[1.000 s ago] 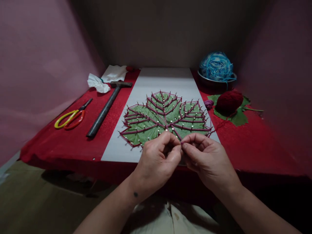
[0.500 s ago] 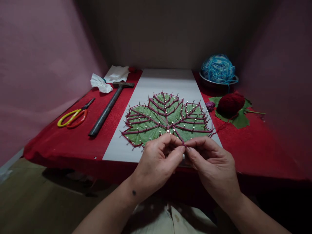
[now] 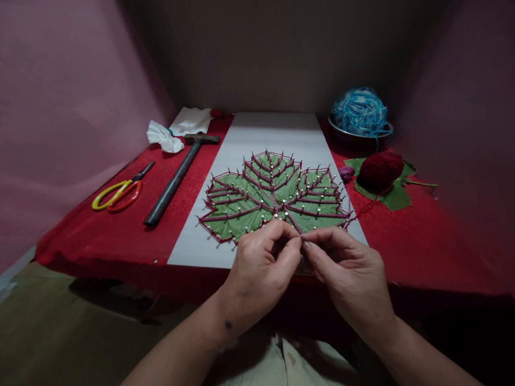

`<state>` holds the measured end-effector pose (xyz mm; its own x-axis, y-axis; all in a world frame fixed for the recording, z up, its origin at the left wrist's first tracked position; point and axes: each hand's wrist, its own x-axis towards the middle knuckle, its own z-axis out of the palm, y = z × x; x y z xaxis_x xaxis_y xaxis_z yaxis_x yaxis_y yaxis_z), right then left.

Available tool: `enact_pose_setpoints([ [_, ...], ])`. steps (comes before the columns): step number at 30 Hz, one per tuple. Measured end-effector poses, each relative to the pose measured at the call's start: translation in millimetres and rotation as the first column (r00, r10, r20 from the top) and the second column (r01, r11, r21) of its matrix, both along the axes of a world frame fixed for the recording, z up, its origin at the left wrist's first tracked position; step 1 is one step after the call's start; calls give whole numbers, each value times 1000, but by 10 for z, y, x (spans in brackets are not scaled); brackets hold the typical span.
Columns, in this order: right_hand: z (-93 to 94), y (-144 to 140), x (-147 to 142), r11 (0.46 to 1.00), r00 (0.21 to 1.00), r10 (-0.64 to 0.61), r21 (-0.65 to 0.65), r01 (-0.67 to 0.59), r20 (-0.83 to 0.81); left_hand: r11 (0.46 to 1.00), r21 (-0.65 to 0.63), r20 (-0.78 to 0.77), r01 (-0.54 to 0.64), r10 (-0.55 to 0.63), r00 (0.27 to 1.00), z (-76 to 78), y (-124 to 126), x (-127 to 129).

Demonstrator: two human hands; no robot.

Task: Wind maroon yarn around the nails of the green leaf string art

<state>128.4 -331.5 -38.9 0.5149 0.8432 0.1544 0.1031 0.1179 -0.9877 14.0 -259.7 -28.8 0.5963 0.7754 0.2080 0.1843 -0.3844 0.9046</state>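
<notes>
A green leaf [image 3: 245,220] lies on a white board [image 3: 269,128], ringed and crossed by several nails with purple-red yarn [image 3: 229,216] strung along its edge and veins. Over the leaf's lower edge, my left hand [image 3: 263,262] pinches the yarn between thumb and forefinger. My right hand [image 3: 350,273] meets it there, its fingertips closed on the same strand. The fingertips of both hands almost touch, and they hide the lower middle of the leaf. Exactly how the strand runs between them is too small to make out.
Left on the red cloth [image 3: 88,236] lie a hammer [image 3: 173,182], scissors [image 3: 120,193] and crumpled white tissue [image 3: 164,138]. On the right, blue yarn [image 3: 360,112] fills a metal bowl [image 3: 341,131]; a dark red yarn ball [image 3: 381,171] rests on another leaf [image 3: 396,198].
Both hands have shifted very slightly left, still pinching the yarn together. The whole view has moved a little; the objects on the table stay where they were.
</notes>
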Motion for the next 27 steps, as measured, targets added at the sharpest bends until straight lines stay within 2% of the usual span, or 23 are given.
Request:
enact_pose_setpoints([
  [10,-45,5,5,999,998,33,11,-33,-50,998,61,13,9,-10,1000,-29,-10,11],
  [14,-31,1,-12,1000,996,16,13,-15,-85,991,134,30,-3,-1,1000,-72,-16,15],
  [22,-15,4,49,992,940,119,5,-124,-320,944,330,116,-1,-39,993,-123,-11,-9],
  [24,-19,-7,58,992,944,121,22,-121,-306,919,395,134,4,-62,989,-116,-8,-15],
  [27,-31,-24,33,995,978,59,91,-41,-200,888,460,171,13,-103,980,-118,-15,-21],
])
